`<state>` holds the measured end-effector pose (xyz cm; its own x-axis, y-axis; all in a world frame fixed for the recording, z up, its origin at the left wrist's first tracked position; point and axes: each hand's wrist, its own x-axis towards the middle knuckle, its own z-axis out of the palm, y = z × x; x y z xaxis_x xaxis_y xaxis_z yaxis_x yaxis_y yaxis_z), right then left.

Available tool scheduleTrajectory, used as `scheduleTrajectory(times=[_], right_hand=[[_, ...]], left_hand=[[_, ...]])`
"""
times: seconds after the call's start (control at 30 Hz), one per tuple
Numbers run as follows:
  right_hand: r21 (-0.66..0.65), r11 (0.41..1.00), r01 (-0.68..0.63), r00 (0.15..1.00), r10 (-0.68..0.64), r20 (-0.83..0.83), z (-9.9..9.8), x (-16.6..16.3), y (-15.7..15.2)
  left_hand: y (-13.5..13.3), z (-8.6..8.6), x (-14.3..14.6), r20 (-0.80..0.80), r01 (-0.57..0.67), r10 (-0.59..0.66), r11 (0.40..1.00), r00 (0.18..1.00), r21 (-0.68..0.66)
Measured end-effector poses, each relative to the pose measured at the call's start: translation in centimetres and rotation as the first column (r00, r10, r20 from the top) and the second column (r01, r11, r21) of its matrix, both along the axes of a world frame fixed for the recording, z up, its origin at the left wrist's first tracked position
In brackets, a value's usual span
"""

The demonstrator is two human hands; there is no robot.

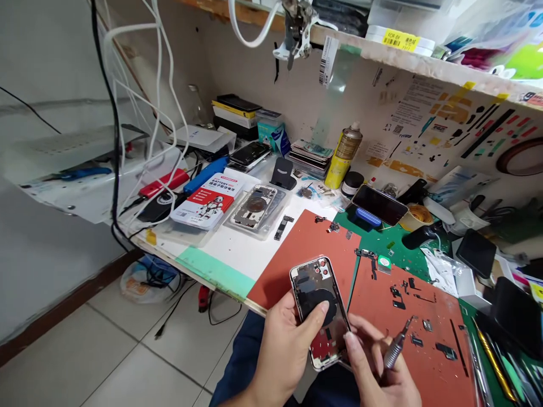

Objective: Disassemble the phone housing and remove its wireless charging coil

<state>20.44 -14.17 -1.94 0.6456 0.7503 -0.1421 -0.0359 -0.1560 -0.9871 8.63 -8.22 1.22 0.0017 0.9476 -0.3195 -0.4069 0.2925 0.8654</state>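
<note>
My left hand [282, 345] grips an opened phone housing [326, 333], its thumb lying across the black round pad inside. The housing is tilted toward me above the front edge of the bench, its inner side showing. My right hand [375, 356] is closed around a slim metal tool with a knurled grip and thin pointed tip [395, 349]; the tip points away to the upper right. That hand's thumb and forefinger are at the housing's right edge. Red-brown mats [297, 271] lie beyond, with small phone parts [399, 297] scattered on the right one.
Another phone housing [257, 206] rests in a clear tray, beside a battery box [207, 198] and a dark board strip [283, 227]. A phone [379, 203] leans on a blue stand. Behind stands a yellow spray can [345, 152]. White cables [159, 85] hang at left; tools [492, 356] line the right.
</note>
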Motion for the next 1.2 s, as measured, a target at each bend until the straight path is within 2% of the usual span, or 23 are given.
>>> scheduleTrajectory(times=[0.13,0.27,0.37,0.53,0.7,1.0,1.2], right_hand=[[0.046,0.988,-0.145,0.931,0.12,0.344,1.5,1.2,1.8],[0.126,0.97,-0.21,0.78,0.088,0.619,2.3,1.3,2.7],[0.147,0.959,-0.241,0.685,0.061,0.726,2.7,1.1,2.9],[0.174,0.945,-0.277,0.606,0.032,0.795,3.1,1.0,3.2],[0.199,0.942,-0.271,0.548,-0.02,0.837,3.3,0.8,3.3],[0.232,0.943,-0.24,0.548,-0.065,0.834,3.3,0.3,3.2],[0.225,0.944,-0.24,0.529,-0.067,0.846,3.4,0.3,3.1]], left_hand=[[-0.2,0.0,0.4,-0.1,0.016,-0.016,1.0,0.995,-0.002],[-0.5,-0.5,0.7,-0.192,0.009,-0.002,0.999,0.981,0.032],[-0.7,-0.8,0.8,-0.266,0.008,0.006,0.999,0.964,0.052],[-0.8,-0.7,0.9,-0.313,0.025,-0.011,0.999,0.95,0.041],[-0.7,0.0,1.2,-0.346,-0.018,0.011,1.0,0.938,-0.017],[0.2,0.9,1.9,-0.409,-0.073,0.05,0.997,0.911,-0.039],[0.5,1.3,2.0,-0.374,-0.075,0.061,0.997,0.926,-0.024]])
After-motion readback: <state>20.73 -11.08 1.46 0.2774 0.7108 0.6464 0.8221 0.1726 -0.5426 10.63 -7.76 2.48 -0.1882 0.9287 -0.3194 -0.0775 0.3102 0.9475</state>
